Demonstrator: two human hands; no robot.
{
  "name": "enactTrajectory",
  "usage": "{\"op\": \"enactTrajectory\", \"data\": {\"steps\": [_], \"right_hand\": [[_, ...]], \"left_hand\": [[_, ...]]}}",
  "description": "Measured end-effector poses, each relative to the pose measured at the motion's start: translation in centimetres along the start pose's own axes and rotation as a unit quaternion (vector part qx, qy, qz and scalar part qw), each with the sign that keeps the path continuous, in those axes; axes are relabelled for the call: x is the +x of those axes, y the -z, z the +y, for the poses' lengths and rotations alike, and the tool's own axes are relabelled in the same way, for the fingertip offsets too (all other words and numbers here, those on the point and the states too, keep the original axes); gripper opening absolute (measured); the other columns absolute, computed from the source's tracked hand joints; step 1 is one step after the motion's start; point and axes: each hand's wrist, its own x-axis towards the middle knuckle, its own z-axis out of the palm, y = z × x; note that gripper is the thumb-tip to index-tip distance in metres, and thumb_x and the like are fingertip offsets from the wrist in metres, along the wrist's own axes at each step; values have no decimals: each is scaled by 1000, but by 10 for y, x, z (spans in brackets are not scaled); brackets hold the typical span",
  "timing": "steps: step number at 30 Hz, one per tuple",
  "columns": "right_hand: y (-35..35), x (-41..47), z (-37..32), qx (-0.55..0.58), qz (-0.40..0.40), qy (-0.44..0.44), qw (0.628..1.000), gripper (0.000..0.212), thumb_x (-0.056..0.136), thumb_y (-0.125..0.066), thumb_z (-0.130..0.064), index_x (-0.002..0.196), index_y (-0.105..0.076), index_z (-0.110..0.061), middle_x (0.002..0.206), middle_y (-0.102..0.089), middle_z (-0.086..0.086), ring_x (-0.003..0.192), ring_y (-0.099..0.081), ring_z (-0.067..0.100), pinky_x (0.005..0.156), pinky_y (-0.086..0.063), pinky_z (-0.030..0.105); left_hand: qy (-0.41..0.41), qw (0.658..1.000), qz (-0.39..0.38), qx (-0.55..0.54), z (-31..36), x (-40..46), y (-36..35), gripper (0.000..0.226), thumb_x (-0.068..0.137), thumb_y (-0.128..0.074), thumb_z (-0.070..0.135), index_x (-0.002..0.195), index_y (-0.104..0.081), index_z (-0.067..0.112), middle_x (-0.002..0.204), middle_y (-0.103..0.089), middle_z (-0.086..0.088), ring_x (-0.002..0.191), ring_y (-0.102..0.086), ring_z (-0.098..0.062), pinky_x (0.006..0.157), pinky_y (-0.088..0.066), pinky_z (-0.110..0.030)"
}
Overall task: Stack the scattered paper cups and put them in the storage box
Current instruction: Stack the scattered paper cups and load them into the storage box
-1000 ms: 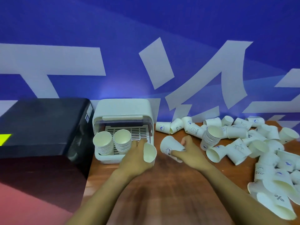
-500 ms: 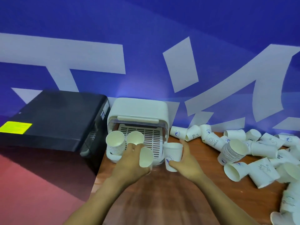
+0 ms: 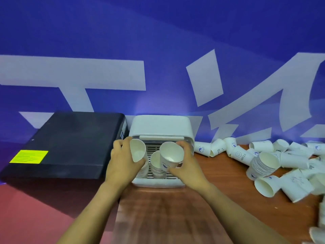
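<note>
Both forearms reach forward from the near edge toward the white storage box [image 3: 161, 126], which stands at the far left of the wooden table [image 3: 175, 208] against the wall. The left hand [image 3: 121, 161] has its fingers curled around a paper cup [image 3: 138, 152], thumb on the near side, the cup tilted so its open mouth faces the camera. It is held over the left part of the box's open front. The right hand [image 3: 186, 166] grips a second cup [image 3: 170, 156] by its side wall, fingers wrapped behind and thumb below; this cup is tilted too and held above a stack of cups [image 3: 156, 166] that stands upright on the slatted tray inside the box. Another stack sits to the left in the box, mostly hidden behind the left hand.

To the right, loose cups [image 3: 263, 155] lie scattered on their sides across the table, with a short nested stack [image 3: 263, 163] lying among them. A black case [image 3: 70, 141] with a yellow label [image 3: 29, 156] sits just left of the box. Behind everything rises a blue wall [image 3: 158, 41] with large pale shapes, and a reddish floor [image 3: 35, 217] shows at near left
</note>
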Motion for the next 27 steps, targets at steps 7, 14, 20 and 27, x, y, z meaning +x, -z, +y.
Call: {"op": "enactTrajectory", "data": {"steps": [7, 14, 20, 27], "right_hand": [[-32, 5, -5, -74, 76, 1, 994, 69, 73, -77, -29, 127, -34, -30, 102, -43, -33, 90, -52, 2, 77, -49, 28], [-51, 18, 8, -117, 99, -18, 988, 74, 71, -75, -38, 132, -32, -33, 123, -49, -16, 110, -53, 13, 78, -51, 35], [-58, 20, 25, -155, 47, -66, 985, 74, 70, -74, -31, 135, -38, -29, 134, -45, -9, 124, -44, 13, 97, -43, 34], [-58, 20, 42, -151, 19, -116, 982, 72, 75, -71, -34, 138, -37, -30, 137, -41, -6, 127, -42, 15, 102, -41, 34]], "left_hand": [[7, 1000, -23, -18, -24, 14, -13, 77, 76, -75, 30, 140, -33, 24, 130, -32, -2, 118, -45, -26, 90, -47, -37], [19, 998, -59, 2, -37, 25, -32, 80, 78, -70, 45, 143, -27, 30, 129, -31, 0, 118, -44, -26, 92, -48, -42], [25, 993, -105, 39, -46, 29, -50, 87, 78, -70, 47, 147, -22, 24, 139, -27, 0, 123, -41, -26, 93, -47, -41], [21, 986, -158, 49, -59, 26, -67, 99, 78, -72, 40, 151, -8, 23, 159, -4, 4, 141, -25, -25, 105, -38, -40]]}}
